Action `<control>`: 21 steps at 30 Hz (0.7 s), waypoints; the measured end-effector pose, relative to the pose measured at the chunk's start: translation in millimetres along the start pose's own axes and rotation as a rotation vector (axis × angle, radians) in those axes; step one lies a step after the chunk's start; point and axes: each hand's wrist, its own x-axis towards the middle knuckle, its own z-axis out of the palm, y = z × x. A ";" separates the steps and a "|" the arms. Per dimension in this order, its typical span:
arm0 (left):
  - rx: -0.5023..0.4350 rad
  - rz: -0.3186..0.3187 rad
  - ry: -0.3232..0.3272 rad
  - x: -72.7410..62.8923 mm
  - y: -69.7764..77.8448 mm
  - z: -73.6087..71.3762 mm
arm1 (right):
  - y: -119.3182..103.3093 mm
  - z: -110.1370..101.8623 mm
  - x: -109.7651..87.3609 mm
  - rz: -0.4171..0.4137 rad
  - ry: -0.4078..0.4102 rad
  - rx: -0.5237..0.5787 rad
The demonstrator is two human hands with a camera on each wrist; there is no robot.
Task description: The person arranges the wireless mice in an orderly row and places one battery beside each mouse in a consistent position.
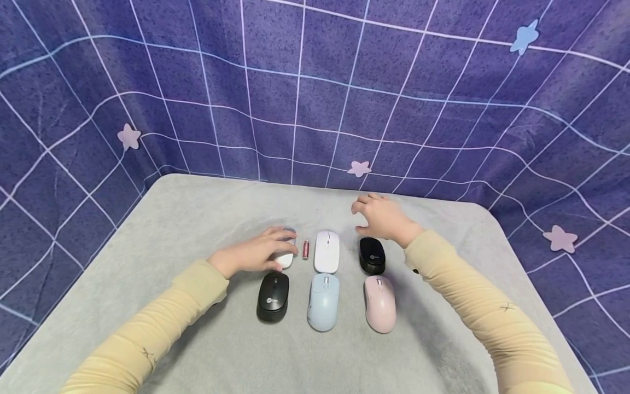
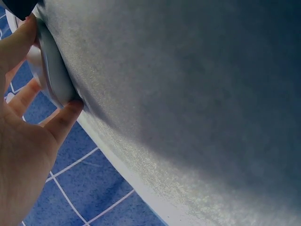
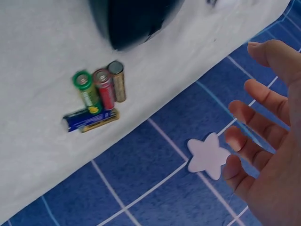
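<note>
My left hand (image 1: 261,250) grips a white computer mouse (image 1: 285,259), with fingertips on its far edge and thumb at its near side. In the left wrist view that mouse (image 2: 56,70) shows its pale side between finger and thumb. A small red battery (image 1: 305,250) lies just right of those fingers. My right hand (image 1: 385,218) is raised over the back of the table, fingers loosely bent and nothing between them. Just below it lies a small black mouse (image 1: 372,256). In the right wrist view the right hand (image 3: 268,127) has its fingers spread apart.
Another white mouse (image 1: 327,252) lies mid-table. Nearer are a black mouse (image 1: 273,297), a light blue mouse (image 1: 323,302) and a pink mouse (image 1: 380,305). Several batteries (image 3: 96,96) are grouped on the grey tabletop (image 1: 216,350), hidden by the right forearm in the head view. A purple curtain (image 1: 275,98) hangs behind.
</note>
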 end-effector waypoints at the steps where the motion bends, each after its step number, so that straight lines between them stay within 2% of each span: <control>1: 0.001 -0.001 0.000 -0.1 -0.2 0.0 | 1.8 0.3 -0.6 0.009 -0.002 -0.004; 21: 0.004 -0.015 -0.008 0.2 1.2 -0.5 | 33.2 25.0 -9.3 0.084 -0.054 -0.006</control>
